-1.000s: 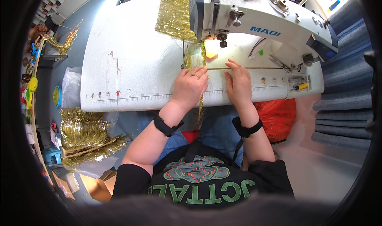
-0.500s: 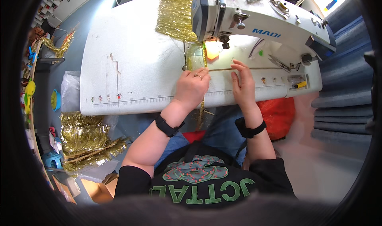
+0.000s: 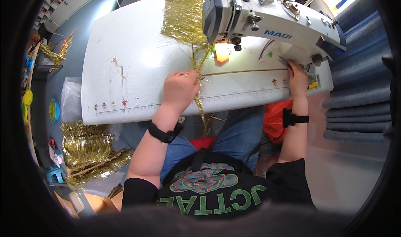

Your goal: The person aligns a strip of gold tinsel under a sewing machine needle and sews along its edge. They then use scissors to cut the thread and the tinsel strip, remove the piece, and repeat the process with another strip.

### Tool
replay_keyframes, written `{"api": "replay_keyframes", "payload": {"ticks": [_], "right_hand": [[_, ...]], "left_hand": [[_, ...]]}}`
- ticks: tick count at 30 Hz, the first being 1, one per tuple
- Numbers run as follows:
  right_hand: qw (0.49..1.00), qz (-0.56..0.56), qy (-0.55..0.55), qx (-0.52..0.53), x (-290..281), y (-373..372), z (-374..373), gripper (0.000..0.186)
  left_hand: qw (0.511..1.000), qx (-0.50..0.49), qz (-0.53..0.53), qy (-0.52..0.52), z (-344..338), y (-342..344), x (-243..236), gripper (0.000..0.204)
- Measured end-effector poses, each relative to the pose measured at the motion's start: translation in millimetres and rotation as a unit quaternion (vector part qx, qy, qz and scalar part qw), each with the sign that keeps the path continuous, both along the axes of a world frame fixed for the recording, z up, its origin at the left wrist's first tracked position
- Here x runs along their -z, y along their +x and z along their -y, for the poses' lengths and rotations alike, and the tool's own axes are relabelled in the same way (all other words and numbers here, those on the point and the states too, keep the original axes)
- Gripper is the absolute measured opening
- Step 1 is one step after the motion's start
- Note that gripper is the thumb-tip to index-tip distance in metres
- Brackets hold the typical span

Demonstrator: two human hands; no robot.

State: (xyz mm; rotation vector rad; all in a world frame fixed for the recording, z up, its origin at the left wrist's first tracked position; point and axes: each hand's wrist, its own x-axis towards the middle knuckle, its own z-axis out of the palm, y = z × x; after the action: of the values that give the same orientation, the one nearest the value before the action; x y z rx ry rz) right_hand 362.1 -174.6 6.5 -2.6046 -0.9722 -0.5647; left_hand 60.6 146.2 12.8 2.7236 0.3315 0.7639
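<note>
Left hand point(image 3: 180, 88) rests palm-down on the white surface point(image 3: 125, 61), fingers curled on a thin gold tinsel strip point(image 3: 199, 99) that runs from under the needle area down over the surface's front edge. Right hand point(image 3: 297, 75) lies at the right end of the white sewing machine point(image 3: 267, 24), near its base. Gold tinsel fringe point(image 3: 184, 17) is spread behind the machine head. More gold tinsel bundles point(image 3: 85, 147) are piled on the floor at left. Black bands on both wrists.
</note>
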Motion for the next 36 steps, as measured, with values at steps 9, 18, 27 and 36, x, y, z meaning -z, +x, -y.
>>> {"api": "replay_keyframes", "payload": {"ticks": [9, 18, 27, 36], "right_hand": [[0.990, 0.082, -0.067, -0.089, -0.3, 10.9, 3.5, 0.018], [0.959, -0.124, 0.234, -0.099, -2.5, -54.7, -35.6, 0.009], [0.857, -0.415, 0.245, -0.182, -31.9, -178.0, -129.4, 0.023], [0.767, -0.587, 0.178, -0.189, -13.1, -224.4, -184.5, 0.025]], "left_hand": [[0.996, -0.061, 0.046, -0.051, -21.3, -40.9, 6.2, 0.014], [0.989, -0.094, 0.091, -0.071, -24.5, -64.9, -4.9, 0.013], [0.993, -0.015, 0.113, -0.014, 10.1, -123.7, -31.8, 0.026], [0.987, 0.142, 0.030, -0.064, 40.3, -119.8, -40.9, 0.024]]}}
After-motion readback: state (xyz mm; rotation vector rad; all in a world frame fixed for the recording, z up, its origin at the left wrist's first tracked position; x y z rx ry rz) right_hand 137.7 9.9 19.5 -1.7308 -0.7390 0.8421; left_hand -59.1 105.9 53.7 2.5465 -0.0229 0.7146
